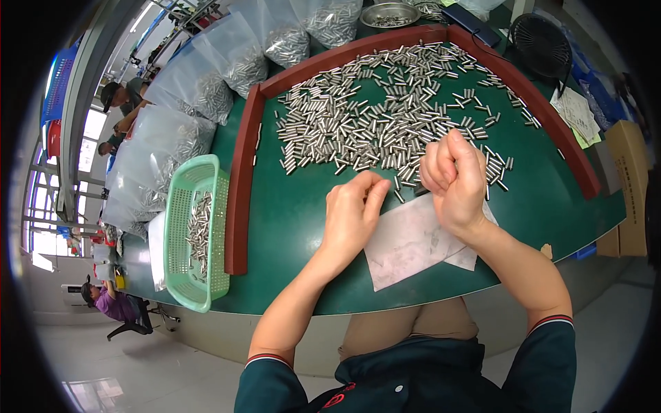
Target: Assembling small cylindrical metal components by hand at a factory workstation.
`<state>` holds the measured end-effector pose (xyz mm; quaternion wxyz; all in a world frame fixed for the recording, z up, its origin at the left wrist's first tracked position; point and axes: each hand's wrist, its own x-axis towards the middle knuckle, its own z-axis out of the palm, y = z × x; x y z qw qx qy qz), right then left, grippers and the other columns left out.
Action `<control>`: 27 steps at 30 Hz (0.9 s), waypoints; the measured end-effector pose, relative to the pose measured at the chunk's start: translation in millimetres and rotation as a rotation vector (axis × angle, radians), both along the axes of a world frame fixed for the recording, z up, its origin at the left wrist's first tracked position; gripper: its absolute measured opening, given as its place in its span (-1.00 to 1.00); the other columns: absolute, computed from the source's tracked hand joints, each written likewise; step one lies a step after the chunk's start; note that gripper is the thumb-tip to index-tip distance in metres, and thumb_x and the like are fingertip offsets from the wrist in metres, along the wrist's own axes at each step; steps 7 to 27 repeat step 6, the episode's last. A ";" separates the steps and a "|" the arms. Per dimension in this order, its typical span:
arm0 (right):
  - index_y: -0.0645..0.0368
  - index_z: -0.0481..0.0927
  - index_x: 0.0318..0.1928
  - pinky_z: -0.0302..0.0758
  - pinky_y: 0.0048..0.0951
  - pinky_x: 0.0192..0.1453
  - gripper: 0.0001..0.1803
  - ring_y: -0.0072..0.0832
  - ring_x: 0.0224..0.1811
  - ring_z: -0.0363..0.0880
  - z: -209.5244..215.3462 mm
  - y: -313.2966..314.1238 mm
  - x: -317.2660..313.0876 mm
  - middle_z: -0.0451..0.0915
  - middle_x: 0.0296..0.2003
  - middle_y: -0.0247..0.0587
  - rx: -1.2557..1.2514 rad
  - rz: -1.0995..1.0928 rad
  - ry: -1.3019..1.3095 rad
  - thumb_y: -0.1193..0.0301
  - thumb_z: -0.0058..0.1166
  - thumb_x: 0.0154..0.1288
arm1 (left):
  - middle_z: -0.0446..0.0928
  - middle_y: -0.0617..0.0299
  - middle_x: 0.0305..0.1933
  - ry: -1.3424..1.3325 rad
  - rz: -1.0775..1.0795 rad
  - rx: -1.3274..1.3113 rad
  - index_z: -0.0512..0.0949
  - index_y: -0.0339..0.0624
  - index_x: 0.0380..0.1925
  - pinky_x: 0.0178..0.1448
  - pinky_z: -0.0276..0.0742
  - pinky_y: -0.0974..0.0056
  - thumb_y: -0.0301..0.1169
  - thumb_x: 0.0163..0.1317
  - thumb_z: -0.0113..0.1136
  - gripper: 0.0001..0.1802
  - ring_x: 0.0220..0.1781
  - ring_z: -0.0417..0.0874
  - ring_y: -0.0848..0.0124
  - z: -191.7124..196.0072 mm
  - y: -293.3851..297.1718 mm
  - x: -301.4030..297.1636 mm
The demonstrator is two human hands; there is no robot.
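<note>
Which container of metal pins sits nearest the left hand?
The green mesh basket, left of the red border; the clear bags and steel bowl lie farther back.

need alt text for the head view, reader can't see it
A person's right hand, closed in a fist, and left hand, fingers curled, work over a white paper sheet beside a spread of small silver metal cylinders on a green table edged by a red-brown rail. A green plastic basket sits left.

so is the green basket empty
No, the green basket at the left of the table holds a small pile of metal pins along its inside.
</note>
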<state>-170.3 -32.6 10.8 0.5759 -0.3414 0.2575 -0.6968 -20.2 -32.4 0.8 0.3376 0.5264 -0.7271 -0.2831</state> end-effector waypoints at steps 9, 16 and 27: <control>0.09 0.06 -0.80 -0.08 -0.62 -0.70 -0.52 -0.68 -0.77 -0.04 -0.5 10.3 -3.0 0.09 -0.85 -0.40 -0.120 0.016 0.097 0.30 -0.40 0.31 | 0.40 0.29 -0.61 -0.104 0.444 -0.426 0.49 -0.27 -0.43 -0.57 0.16 0.50 -0.47 0.19 -0.02 -0.87 -0.62 0.28 0.61 64.8 19.4 93.2; 0.09 0.06 -0.80 -0.08 -0.62 -0.70 -0.52 -0.68 -0.77 -0.04 -0.5 10.3 -3.0 0.09 -0.85 -0.40 -0.120 0.016 0.097 0.30 -0.40 0.31 | 0.40 0.29 -0.61 -0.104 0.444 -0.426 0.49 -0.27 -0.43 -0.57 0.16 0.50 -0.47 0.19 -0.02 -0.87 -0.62 0.28 0.61 64.8 19.4 93.2; 0.09 0.06 -0.80 -0.08 -0.62 -0.70 -0.52 -0.68 -0.77 -0.04 -0.5 10.3 -3.0 0.09 -0.85 -0.40 -0.120 0.016 0.097 0.30 -0.40 0.31 | 0.40 0.29 -0.61 -0.104 0.444 -0.426 0.49 -0.27 -0.43 -0.57 0.16 0.50 -0.47 0.19 -0.02 -0.87 -0.62 0.28 0.61 64.8 19.4 93.2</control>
